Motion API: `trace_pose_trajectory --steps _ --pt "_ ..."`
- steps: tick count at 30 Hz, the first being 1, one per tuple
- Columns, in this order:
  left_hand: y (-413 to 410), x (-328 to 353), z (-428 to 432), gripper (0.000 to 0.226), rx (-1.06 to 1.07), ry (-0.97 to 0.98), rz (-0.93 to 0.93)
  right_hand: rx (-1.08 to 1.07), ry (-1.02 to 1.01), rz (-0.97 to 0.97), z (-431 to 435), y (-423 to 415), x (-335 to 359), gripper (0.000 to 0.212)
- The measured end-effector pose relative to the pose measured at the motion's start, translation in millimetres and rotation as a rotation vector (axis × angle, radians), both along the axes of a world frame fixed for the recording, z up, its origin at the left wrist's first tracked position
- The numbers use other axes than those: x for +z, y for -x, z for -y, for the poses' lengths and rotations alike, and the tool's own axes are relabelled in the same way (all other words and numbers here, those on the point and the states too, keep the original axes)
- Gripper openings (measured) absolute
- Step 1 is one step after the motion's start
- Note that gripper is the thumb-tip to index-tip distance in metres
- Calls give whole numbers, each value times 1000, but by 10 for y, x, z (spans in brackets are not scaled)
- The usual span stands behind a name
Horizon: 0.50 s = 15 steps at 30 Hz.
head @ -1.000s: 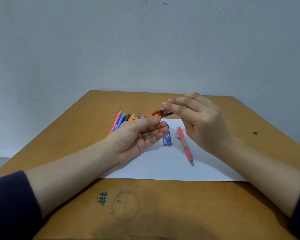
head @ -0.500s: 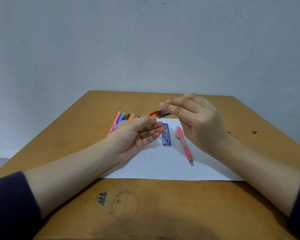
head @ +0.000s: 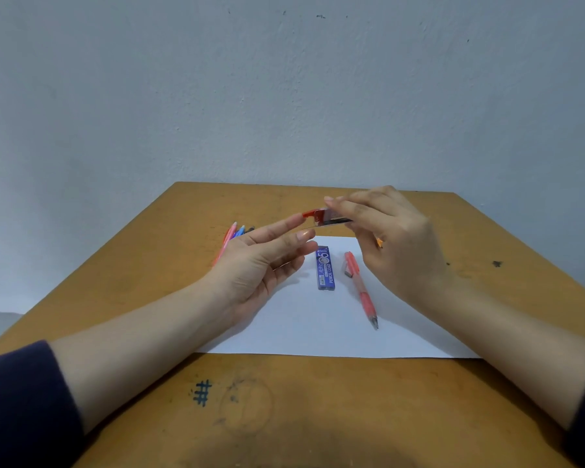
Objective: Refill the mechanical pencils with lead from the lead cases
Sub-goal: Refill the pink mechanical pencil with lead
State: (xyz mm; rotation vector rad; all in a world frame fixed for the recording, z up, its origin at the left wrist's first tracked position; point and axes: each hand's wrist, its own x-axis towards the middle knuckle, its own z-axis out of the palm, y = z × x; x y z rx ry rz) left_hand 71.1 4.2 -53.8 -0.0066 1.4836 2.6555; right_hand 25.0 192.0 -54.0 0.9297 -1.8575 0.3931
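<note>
Above the far edge of the sheet point(head: 318, 332), I have the right hand point(head: 395, 251) gripping the red case point(head: 325, 218) by its clear body. Its fingers point(head: 352, 211) are curled round it, and the case lies roughly level with the red cap end pointing left. I read that as a pouring hold, with the mouth aimed at the other hand so a lead can slide out.

The left hand point(head: 260, 265) waits palm up just left of the mouth, its fingers point(head: 277, 231) straight and grasping nothing, a tray for whatever drops. Its forefinger tip is just beside the red cap, but I cannot tell whether they touch. A thin dark line under the mouth may be a lead, though it is too fine to be sure.

On the sheet below lie the blue case point(head: 325, 268) and, just to its right, the red pencil point(head: 360, 288), tip toward me. I judge it to be the one being filled. Both are untouched and close at hand, and the white sheet would show any stray lead. More pencils point(head: 233, 233) lie on the desk point(head: 284, 417) at the far left, partly behind the left hand.

The main risk I see is snapping or dropping the lead.
</note>
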Motion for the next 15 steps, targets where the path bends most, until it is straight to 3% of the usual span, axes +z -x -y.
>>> trace_pose_trajectory --steps 5,15 --pt "16 -17 5 19 22 14 -21 -12 41 93 38 -58 -16 37" --pt "49 -40 12 17 99 0 -24 -31 143 277 101 -100 -39 42"
